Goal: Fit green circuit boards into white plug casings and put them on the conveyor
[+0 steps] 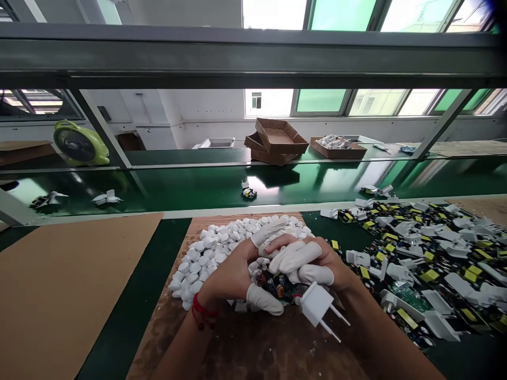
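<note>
Between my two hands is a circuit board with small components and thin wires. A white two-pin plug joins its right end, pins pointing down to the right. My left hand, with white finger cots and a red string bracelet at the wrist, grips the board, its thumb along the near side. My right hand, also in white finger cots, curls over the board from above and hides part of it. Right behind the hands spreads a heap of small white rounded caps, on a brown wooden board.
Many circuit boards with white plugs cover the right side. A cardboard sheet lies at left. Beyond runs a green conveyor carrying a few boards. Brown cardboard trays and a green fan stand behind, under a metal beam.
</note>
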Motion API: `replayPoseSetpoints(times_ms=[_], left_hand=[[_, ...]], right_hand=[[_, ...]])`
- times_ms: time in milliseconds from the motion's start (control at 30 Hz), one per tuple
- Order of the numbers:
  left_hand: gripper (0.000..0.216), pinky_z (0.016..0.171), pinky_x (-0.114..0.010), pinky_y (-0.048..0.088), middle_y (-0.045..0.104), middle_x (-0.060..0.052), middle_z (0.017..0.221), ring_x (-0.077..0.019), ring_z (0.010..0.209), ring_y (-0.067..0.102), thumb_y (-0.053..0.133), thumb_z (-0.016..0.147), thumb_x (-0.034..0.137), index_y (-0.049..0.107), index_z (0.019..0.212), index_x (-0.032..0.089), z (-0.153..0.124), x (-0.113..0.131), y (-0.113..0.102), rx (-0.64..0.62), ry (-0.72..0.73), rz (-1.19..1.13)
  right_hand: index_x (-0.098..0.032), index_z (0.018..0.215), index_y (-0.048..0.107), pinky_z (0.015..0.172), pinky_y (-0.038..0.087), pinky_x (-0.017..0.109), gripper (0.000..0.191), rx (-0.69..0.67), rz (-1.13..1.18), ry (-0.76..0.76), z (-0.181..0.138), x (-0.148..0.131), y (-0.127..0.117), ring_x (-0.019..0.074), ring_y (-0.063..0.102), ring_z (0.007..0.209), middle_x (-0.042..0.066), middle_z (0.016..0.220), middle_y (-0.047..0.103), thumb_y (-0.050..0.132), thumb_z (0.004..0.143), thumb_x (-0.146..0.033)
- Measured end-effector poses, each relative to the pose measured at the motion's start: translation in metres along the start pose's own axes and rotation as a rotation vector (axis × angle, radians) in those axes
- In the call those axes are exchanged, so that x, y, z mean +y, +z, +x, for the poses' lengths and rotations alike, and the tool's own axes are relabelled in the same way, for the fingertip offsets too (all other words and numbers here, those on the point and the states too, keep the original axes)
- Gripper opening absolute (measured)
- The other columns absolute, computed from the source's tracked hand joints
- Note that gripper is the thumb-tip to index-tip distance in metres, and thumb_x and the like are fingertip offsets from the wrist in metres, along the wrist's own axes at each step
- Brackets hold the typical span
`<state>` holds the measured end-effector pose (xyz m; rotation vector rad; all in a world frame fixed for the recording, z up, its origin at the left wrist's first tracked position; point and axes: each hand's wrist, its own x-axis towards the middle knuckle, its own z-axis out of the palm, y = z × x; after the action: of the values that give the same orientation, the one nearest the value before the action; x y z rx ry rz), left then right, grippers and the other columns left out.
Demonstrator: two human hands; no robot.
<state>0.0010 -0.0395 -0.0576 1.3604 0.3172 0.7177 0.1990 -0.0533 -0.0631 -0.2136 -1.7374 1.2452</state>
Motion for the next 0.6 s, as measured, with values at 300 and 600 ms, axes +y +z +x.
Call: replayPoseSetpoints(times_ms=[300,600], left_hand=[[0.130,0.098,-0.044,0.045,0.057,-0.015,0.133,-0.0369,0.122,0.052,0.091,0.037,0.008,0.026,0.147,0.028,-0.0003,0.0027,0.0033,-0.005,0.006,-0.135],[0.128,0.098,-0.045,0.045,0.062,-0.015,0.127,-0.0362,0.117,0.056,0.091,0.036,0.010,0.029,0.146,0.027,0.0012,-0.0001,0.0044,-0.008,0.017,-0.133]], right_hand=[[-0.033,0.105,0.073,0.098,0.046,0.037,0.028,0.084,0.011,0.064,-0.0013,0.0031,0.0060,0.0237,0.057,0.118,0.003,0.122,0.066,0.075,0.078,-0.028],[-0.037,0.096,0.075,0.100,0.046,0.043,0.023,0.077,0.058,0.021,-0.0015,0.0009,0.0061,0.0238,0.058,0.116,0.000,0.101,0.075,0.076,0.077,-0.024]])
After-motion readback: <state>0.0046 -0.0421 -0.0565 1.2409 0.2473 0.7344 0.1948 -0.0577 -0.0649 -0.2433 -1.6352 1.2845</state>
